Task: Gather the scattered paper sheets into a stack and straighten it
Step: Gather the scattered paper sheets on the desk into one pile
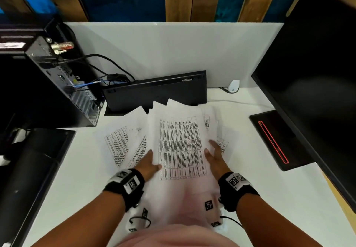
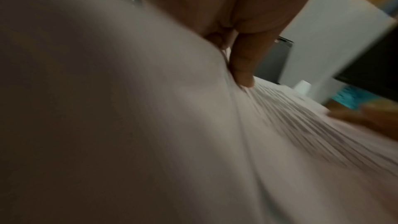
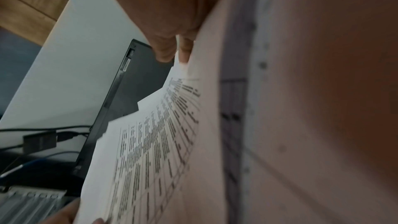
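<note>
Several printed paper sheets lie fanned across the middle of the white desk (image 1: 250, 179). A sheaf topped by a sheet with a dense table (image 1: 181, 146) is tilted up at its near end, which is blurred. My left hand (image 1: 149, 163) grips its left edge with the thumb (image 2: 243, 67) on top, and the paper creases there. My right hand (image 1: 215, 157) holds the right edge, and the fingers (image 3: 165, 50) run along the sheets (image 3: 150, 142). More sheets (image 1: 117, 144) stick out to the left, and others (image 1: 223, 142) to the right under the hand.
A black keyboard (image 1: 156, 92) leans upright against the white partition behind the papers. A computer tower (image 1: 57, 85) with cables stands at the left, with a dark object (image 1: 32, 169) in front of it. A monitor (image 1: 312, 73) and its base (image 1: 277, 141) fill the right. A small white device (image 1: 233, 86) sits at the back.
</note>
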`<state>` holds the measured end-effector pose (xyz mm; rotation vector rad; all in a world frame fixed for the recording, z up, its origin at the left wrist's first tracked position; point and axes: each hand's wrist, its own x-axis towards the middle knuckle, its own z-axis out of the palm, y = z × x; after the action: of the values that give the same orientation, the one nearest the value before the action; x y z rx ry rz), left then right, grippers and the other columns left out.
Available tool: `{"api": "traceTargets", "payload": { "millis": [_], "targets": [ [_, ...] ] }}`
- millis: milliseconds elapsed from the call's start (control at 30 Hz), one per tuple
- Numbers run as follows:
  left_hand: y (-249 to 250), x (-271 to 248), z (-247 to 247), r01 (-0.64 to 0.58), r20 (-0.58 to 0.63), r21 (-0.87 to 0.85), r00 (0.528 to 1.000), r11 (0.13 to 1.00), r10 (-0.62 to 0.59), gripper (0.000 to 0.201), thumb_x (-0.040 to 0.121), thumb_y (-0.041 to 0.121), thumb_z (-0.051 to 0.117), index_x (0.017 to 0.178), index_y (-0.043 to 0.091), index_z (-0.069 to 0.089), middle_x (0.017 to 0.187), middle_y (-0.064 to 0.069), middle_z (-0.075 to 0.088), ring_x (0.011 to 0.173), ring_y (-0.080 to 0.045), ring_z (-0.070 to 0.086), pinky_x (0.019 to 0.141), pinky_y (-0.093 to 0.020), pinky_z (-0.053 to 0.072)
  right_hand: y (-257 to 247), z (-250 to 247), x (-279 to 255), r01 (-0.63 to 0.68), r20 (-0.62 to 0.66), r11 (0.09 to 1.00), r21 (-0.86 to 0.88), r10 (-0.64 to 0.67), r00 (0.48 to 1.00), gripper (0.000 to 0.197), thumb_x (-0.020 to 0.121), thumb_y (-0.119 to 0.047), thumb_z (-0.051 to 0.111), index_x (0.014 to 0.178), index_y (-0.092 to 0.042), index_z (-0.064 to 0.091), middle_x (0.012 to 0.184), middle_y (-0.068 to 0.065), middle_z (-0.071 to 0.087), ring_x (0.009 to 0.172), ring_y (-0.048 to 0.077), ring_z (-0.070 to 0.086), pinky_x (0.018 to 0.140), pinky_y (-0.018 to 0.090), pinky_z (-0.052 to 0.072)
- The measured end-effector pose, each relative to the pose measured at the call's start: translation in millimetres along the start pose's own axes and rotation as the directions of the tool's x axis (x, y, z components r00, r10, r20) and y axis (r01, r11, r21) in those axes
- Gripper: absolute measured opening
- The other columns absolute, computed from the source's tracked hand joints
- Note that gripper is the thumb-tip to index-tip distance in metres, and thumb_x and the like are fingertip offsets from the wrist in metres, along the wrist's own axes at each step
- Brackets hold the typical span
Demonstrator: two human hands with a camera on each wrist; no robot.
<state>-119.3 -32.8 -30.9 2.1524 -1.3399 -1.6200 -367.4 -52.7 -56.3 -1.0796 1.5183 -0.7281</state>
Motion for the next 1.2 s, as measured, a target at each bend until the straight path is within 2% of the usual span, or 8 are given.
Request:
{"api": "traceTargets", "payload": {
  "millis": [100,233,300,400,633,833,1067,1200],
  "targets": [
    [-0.7,-2.7,16.9,0.002,-0.133,-0.072,0.991,0.997,-0.011,0.073,0.094,0.018,0.056,0.152,0.014,0.011,0.159,-0.008,0.019,0.146,-0.028,0.021,0.118,-0.039,0.02,6.6,-2.3,2.9,-0.086,-0.007,0.988,0.125,0.087,0.996,0.087,0.087,-0.029,0.065,0.15,-0.032,0.004,0.149,-0.013,0.015,0.135,0.009,0.023,0.114,0.037,0.022],
    [-6.6,0.5,7.8,0.083,-0.443,0.153,0.896,0.985,-0.007,0.061,0.086,0.034,0.061,0.139,0.018,0.036,0.139,-0.011,0.04,0.131,-0.033,0.035,0.106,-0.044,0.033,13.4,-0.9,5.5,-0.231,0.038,0.95,0.209,0.228,0.973,0.073,0.069,-0.031,0.083,0.128,-0.014,0.044,0.124,0.02,0.062,0.109,0.034,0.063,0.097,0.057,0.047],
    [-5.8,-2.2,11.1,0.11,-0.398,0.267,0.917,0.957,0.006,0.066,0.09,0.037,0.055,0.146,0.017,0.026,0.146,-0.011,0.029,0.135,-0.034,0.027,0.108,-0.046,0.031,5.8,3.6,-1.6,-0.179,0.084,0.981,0.076,0.173,0.981,0.087,0.057,-0.045,0.085,0.129,-0.011,0.049,0.13,0.014,0.06,0.117,0.033,0.059,0.103,0.052,0.044],
    [-7.1,0.2,14.2,0.004,-0.296,0.265,0.952,0.964,0.078,0.058,0.093,0.033,0.052,0.144,0.014,0.033,0.145,-0.013,0.033,0.133,-0.036,0.034,0.11,-0.046,0.034,8.4,6.3,-0.6,-0.206,-0.015,0.978,-0.019,0.206,0.978,0.089,0.08,-0.023,0.076,0.149,-0.004,0.023,0.15,0.005,0.033,0.141,0.028,0.03,0.115,0.04,0.025],
    [-30.3,5.2,-43.6,0.13,-0.531,0.185,0.847,0.974,-0.013,0.059,0.084,0.039,0.066,0.136,0.018,0.045,0.135,-0.014,0.044,0.126,-0.038,0.038,0.103,-0.042,0.036,27.9,-23.7,4.7,-0.226,-0.185,0.956,0.186,0.26,0.948,0.032,0.078,0.001,0.072,0.103,-0.015,0.059,0.113,0.018,0.067,0.101,0.034,0.064,0.098,0.054,0.047],
    [-35.4,7.0,-34.4,0.037,-0.448,0.115,0.894,0.993,0.018,0.061,0.073,0.016,0.077,0.126,0.012,0.046,0.121,-0.012,0.044,0.106,-0.031,0.054,0.092,-0.034,0.047,28.5,-54.2,2.6,-0.251,-0.264,0.938,0.239,0.312,0.913,0.038,0.081,-0.003,0.071,0.114,-0.009,0.052,0.119,0.014,0.061,0.103,0.03,0.059,0.101,0.048,0.044],
    [-14.6,-0.9,-23.0,0.137,-0.341,0.405,0.94,0.904,0.01,0.075,0.062,0.04,0.085,0.125,0.02,0.051,0.135,-0.009,0.034,0.127,-0.031,0.034,0.105,-0.037,0.039,24.4,-34.7,-1.3,-0.3,-0.288,0.954,0.01,0.29,0.913,0.043,0.081,-0.001,0.07,0.121,0.005,0.053,0.12,0.023,0.063,0.098,0.026,0.06,0.088,0.03,0.043],
    [-2.7,-7.6,-6.3,0.034,-0.423,-0.06,0.905,0.998,-0.057,0.075,0.082,0.027,0.071,0.142,0.006,0.03,0.14,-0.017,0.031,0.122,-0.035,0.045,0.101,-0.037,0.04,12.2,-9.2,-4.5,-0.345,-0.305,0.929,-0.135,0.292,0.906,0.059,0.083,-0.015,0.07,0.132,0.005,0.045,0.13,0.016,0.056,0.119,0.034,0.055,0.102,0.035,0.042]
  ]
}}
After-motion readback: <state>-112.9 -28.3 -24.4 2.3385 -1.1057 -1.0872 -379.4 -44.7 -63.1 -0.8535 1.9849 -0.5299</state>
